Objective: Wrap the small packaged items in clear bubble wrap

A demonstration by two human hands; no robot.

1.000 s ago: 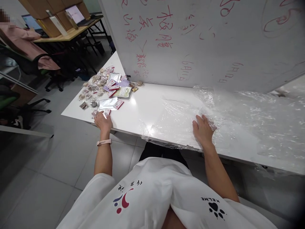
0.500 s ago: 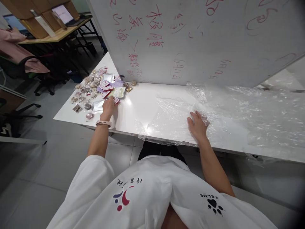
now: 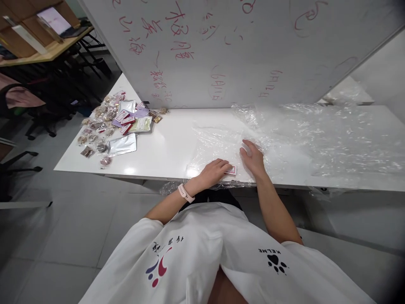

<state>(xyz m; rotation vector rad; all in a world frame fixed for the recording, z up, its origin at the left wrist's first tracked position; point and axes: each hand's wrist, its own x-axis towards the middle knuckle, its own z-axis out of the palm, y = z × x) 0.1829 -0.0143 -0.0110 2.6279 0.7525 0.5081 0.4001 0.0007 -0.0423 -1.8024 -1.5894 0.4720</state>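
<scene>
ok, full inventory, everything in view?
table: one, white, middle
plastic film: count unclear, clear, table centre and right
red-edged packet: one, red/white, partly under left hand
small wrapped items: many, mixed, pile at table left
pouches: three, two silver, one green, pile
purple packets: count unclear, purple, pile
gold packets: few, gold, pile
whiteboard: one, white, behind table
desk: one, wood, upper left
laptop: one, dark, desk
boxes: several, brown, desk
garment: one, pink, far left
shirt: one, white, bottom
left hand: one, pink wristband, by packet
right hand: one, on film
</scene>
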